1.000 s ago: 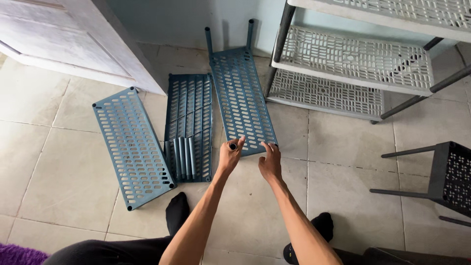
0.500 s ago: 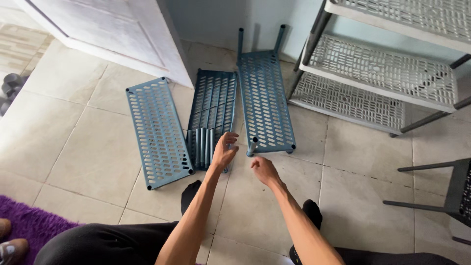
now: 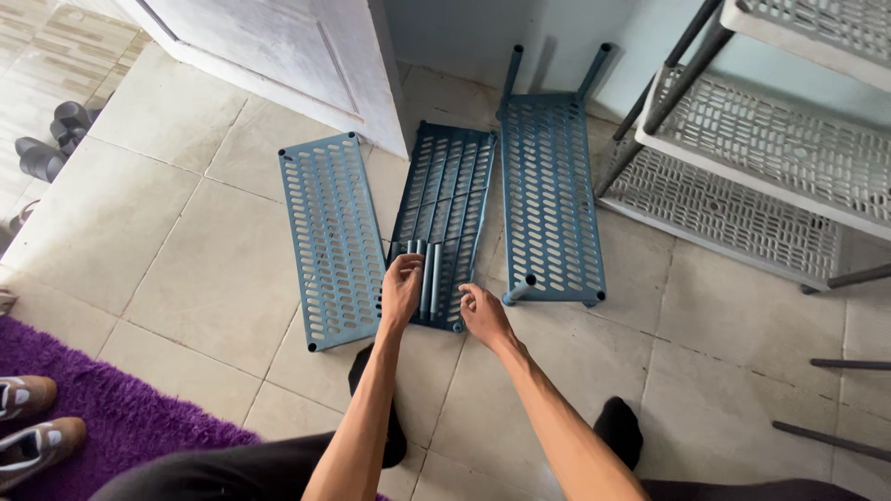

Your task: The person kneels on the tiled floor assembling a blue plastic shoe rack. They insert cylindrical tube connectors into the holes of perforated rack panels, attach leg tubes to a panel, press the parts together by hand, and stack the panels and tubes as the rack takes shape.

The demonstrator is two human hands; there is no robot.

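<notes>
Pale beige floor tiles (image 3: 186, 269) with thin grout lines spread beneath us, meeting a light blue wall at the far side. On them, straight ahead, lies the middle shelf panel (image 3: 452, 186), dark blue and slotted, with a small bundle of blue tubes (image 3: 425, 271) resting on its near end. Our left hand (image 3: 401, 289) lies on those tubes, fingers curled loosely over them; we cannot tell whether it has closed around one. Our right hand (image 3: 483, 314) is spread, fingertips touching the panel's near right corner and holding nothing.

Just left of it lies a second blue panel (image 3: 332, 239), flat and slightly angled. Just right lies a third blue panel (image 3: 551, 197), with four short legs fitted at its corners. That makes three blue panels side by side.

Beyond the left panel a white door (image 3: 278, 56) stands open. To the right a grey shelving unit (image 3: 742, 139) stands with three pale slotted tiers on dark posts. A purple rug (image 3: 93, 408) covers the near left corner, with two shoes (image 3: 32, 422) at its edge, and dark sandals (image 3: 51, 139) lie further back on the left.
</notes>
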